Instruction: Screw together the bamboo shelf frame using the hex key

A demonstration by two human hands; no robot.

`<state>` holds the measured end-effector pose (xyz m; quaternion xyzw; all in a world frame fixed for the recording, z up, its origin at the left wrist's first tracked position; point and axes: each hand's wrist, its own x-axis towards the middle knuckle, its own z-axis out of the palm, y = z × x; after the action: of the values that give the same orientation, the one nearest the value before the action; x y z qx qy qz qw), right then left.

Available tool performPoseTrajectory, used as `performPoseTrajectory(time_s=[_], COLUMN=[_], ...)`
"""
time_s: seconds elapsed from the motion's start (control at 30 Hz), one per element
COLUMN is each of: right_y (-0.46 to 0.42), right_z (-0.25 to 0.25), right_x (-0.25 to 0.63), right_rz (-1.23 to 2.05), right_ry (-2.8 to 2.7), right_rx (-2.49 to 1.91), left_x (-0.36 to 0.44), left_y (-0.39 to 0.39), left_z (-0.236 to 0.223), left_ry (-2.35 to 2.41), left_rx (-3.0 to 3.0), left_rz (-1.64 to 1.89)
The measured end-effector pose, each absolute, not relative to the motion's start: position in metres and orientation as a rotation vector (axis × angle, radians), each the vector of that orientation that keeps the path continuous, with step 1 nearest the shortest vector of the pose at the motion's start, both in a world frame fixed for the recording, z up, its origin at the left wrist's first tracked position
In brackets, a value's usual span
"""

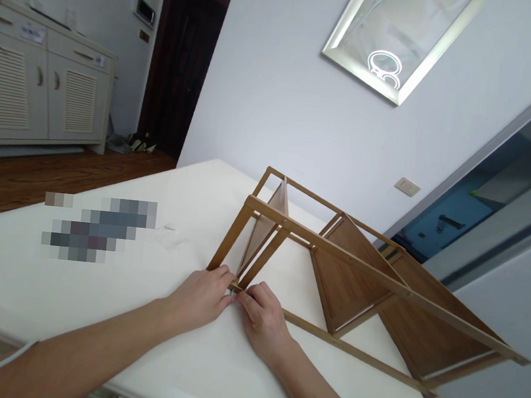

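A brown wooden shelf rack (pixel 352 276) lies on its side on the white table, its slatless panels standing between thin rails. My left hand (pixel 204 296) is closed around the rack's near lower corner, at the end of the bottom rail. Close beside it, my right hand (pixel 263 321) pinches at the same rail, fingertips almost meeting my left thumb. A small pale glint shows between the fingertips, but what the right fingers hold is too small and covered to name. The rail's end is partly hidden behind both hands.
The white table (pixel 143 300) runs under the rack up to the wall. A blurred-out dark patch (pixel 103 224) covers something on its left part, with a small scrap (pixel 167 226) beside it. A white cabinet (pixel 75 96) stands at far left; a framed picture (pixel 351 41) hangs above.
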<state>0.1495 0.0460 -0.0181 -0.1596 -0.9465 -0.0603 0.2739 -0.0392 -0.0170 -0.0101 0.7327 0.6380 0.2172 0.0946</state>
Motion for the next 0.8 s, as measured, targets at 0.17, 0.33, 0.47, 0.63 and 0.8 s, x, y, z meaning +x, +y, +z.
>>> performPoseTrajectory(time_s=[0.17,0.33,0.47,0.63,0.8], right_y=[0.043,0.039,0.037,0.037,0.037], right_z=[-0.017,-0.02,-0.02,-0.014,-0.009], right_x=[0.148,0.144,0.145,0.151,0.154], right_rz=[-0.204,-0.096,-0.013,-0.046,-0.137], right_ry=[-2.541,-2.474,-2.404,-2.371,-2.356], right_rx=[-0.462,-0.511,-0.558,-0.556,-0.526], left_x=[-0.038,-0.038,-0.038,-0.037,-0.036], left_y=[-0.017,-0.017,-0.016,-0.017,-0.017], left_z=[-0.01,-0.011,-0.012,-0.012,-0.013], left_ry=[1.892,1.894,1.9,1.925,1.938], left_rx=[2.181,2.193,2.209,2.221,2.277], left_rz=[0.644,0.602,0.597,0.586,0.559])
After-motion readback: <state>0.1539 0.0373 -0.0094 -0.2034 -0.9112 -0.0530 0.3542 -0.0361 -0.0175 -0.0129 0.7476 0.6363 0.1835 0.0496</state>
